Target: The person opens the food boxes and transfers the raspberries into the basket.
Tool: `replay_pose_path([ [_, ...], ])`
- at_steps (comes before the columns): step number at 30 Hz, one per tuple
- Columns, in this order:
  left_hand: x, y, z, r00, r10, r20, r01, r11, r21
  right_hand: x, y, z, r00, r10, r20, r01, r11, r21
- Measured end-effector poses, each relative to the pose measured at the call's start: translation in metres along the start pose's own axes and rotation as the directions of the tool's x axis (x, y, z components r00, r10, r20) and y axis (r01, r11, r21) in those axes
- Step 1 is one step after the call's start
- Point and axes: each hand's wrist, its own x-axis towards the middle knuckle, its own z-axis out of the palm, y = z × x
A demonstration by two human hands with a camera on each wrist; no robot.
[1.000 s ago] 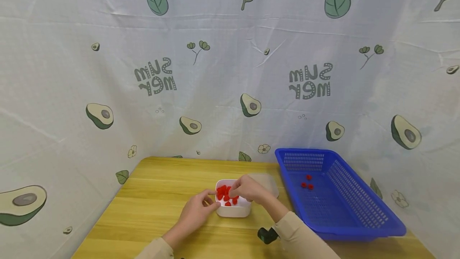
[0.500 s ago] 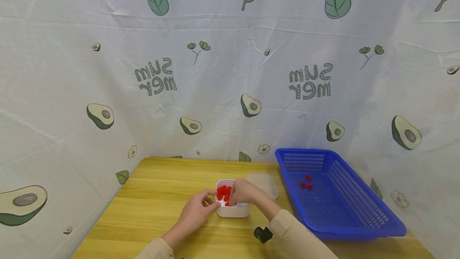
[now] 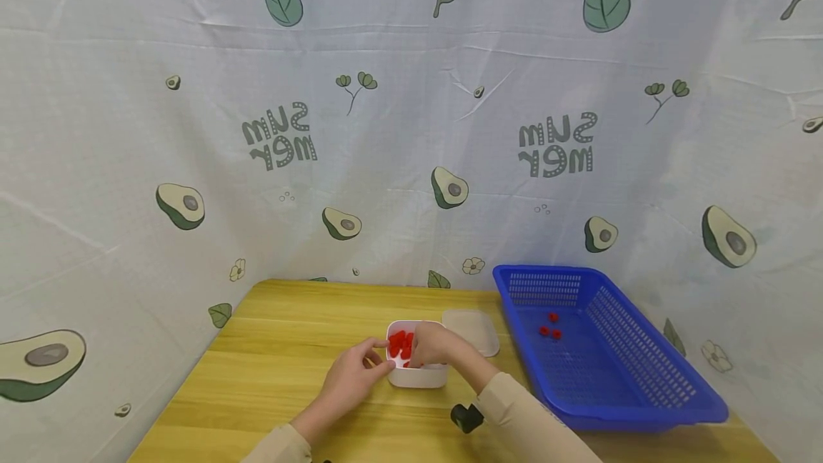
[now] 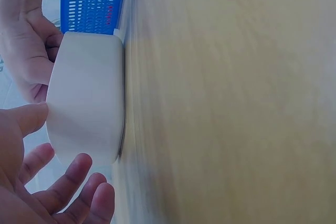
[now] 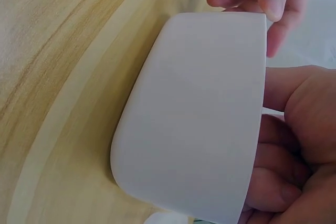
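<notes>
A small white box holding several red pieces stands on the wooden table. My left hand holds the box's left side between thumb and fingers; the left wrist view shows the thumb on the white box. My right hand reaches down into the box from the right, fingers curled over the red pieces. In the right wrist view those fingers curl behind the rim of the white box. Their tips are hidden, so a held piece does not show.
A translucent lid lies flat just right of the box. A blue perforated basket fills the table's right side, with three red pieces inside. An avocado-print cloth hangs behind and at both sides.
My right hand has shifted a little left and lower into the box, uncovering more of the lid. My left hand and the box have stayed put.
</notes>
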Motion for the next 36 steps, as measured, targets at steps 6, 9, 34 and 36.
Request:
replay_pose_path([
  [6,0.0,0.0,0.0,1.0,-0.009,0.008,0.009,1.0,-0.002,0.0,-0.004,-0.001,0.999,-0.027,-0.023,0.024,0.992,-0.125],
  [9,0.001,0.0,0.0,1.0,-0.01,0.006,0.01,1.0,-0.005,0.001,-0.005,-0.001,0.999,-0.019,-0.048,0.01,0.982,-0.189],
  [34,0.0,0.0,0.0,1.0,0.0,0.002,0.0,1.0,-0.008,0.015,0.003,0.011,0.991,-0.128,-0.047,0.107,0.945,-0.308],
  [36,0.0,0.0,-0.001,1.0,0.002,0.001,-0.002,1.0,-0.01,0.015,0.003,0.011,0.988,-0.143,-0.051,0.122,0.947,-0.297],
])
